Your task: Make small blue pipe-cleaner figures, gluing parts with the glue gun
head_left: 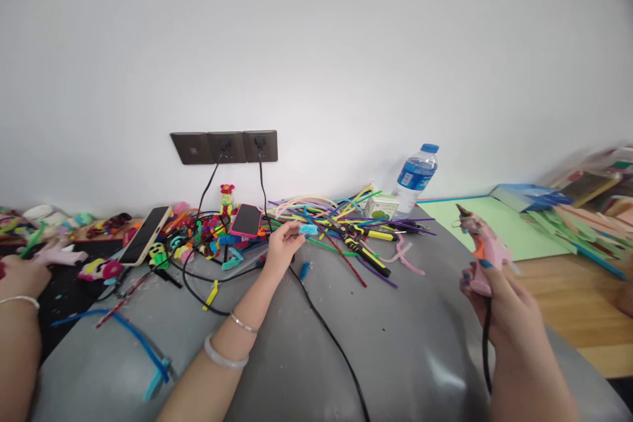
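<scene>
- From where I stand, the left hand's (283, 244) fingers cover one end of the light blue piece (307, 229), so I can't make out its full shape.
- The right hand (503, 293) hides much of the handle of the pink glue gun (487, 250).
- A co-worker's hand (22, 279) is cut off at the left edge.
- The paper strips (576, 231) smear together; the stack behind runs out of view.
- Print on the bottle (416, 175) is too small to read.
</scene>
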